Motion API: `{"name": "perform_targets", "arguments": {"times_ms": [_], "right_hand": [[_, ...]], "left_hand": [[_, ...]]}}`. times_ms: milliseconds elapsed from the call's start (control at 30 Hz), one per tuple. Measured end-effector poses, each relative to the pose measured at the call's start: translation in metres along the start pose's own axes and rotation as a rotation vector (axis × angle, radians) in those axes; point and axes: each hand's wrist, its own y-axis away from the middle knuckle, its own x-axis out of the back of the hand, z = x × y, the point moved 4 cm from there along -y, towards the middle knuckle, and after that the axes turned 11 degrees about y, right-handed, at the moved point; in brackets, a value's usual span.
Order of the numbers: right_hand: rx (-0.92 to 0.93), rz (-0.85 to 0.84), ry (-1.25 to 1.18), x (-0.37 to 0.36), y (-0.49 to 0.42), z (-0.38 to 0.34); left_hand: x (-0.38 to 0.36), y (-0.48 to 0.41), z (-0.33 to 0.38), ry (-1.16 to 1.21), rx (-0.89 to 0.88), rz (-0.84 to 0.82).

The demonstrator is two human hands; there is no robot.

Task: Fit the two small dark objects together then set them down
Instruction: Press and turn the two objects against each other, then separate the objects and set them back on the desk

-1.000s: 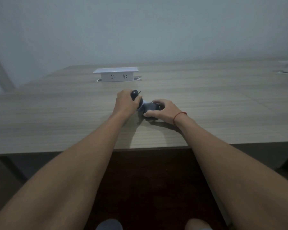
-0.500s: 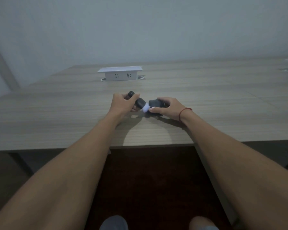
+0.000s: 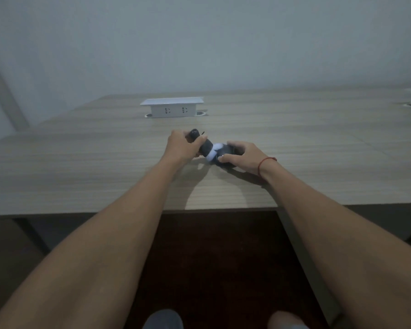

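Setting: pale wall behind a wood-grain table [image 3: 81,176].
Background: white socket box [image 3: 172,107] near the table's far edge.
Left hand [image 3: 180,148]: closed around the long dark piece [image 3: 203,144], tilted.
Right hand [image 3: 243,155]: grips the rounded dark piece [image 3: 224,153] on the table.
Junction: pieces meet at a white band [image 3: 212,153], mid-table.
Wrist: red string [image 3: 265,162].
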Motion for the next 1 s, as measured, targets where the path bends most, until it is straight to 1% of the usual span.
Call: {"name": "perform_targets", "arguments": {"times_ms": [67,133,200,267,367,400,433,533,600,667,800,933,1000], "right_hand": [[-0.001,0.002,0.027,0.000,0.002,0.000],[-0.002,0.005,0.026,-0.001,0.004,0.000],[0.002,0.018,0.023,0.000,0.006,-0.001],[-0.005,0.022,0.011,0.001,0.005,0.000],[-0.006,0.023,0.011,0.001,0.008,-0.002],[-0.004,0.028,0.019,0.001,0.008,-0.001],[0.001,0.036,0.019,0.001,0.009,-0.002],[-0.016,0.038,0.007,-0.002,0.012,-0.002],[-0.027,0.041,0.065,-0.004,0.012,-0.001],[0.002,0.042,0.137,-0.007,0.010,0.000],[0.013,0.056,0.116,-0.009,0.009,0.000],[0.007,0.088,0.133,-0.010,0.008,0.000],[0.007,0.099,0.144,-0.010,0.007,0.000]], "left_hand": [[-0.005,0.002,-0.004,-0.120,-0.026,0.100],[-0.011,0.008,-0.006,-0.175,-0.036,0.185],[-0.014,0.009,-0.005,-0.202,-0.028,0.194],[-0.009,0.005,-0.002,-0.171,0.015,0.103],[0.005,0.006,0.001,-0.031,0.145,-0.097],[0.009,0.007,0.004,0.002,0.157,-0.126],[0.011,0.009,0.006,0.029,0.140,-0.114],[0.011,0.008,0.009,0.121,0.023,0.061],[0.005,0.008,0.007,0.109,-0.019,0.128],[0.000,0.007,0.005,0.036,-0.047,0.157],[-0.001,0.006,0.010,-0.182,-0.120,0.203],[-0.006,0.004,0.017,-0.069,-0.167,0.181],[-0.009,0.004,0.017,-0.149,-0.175,0.173]]}}
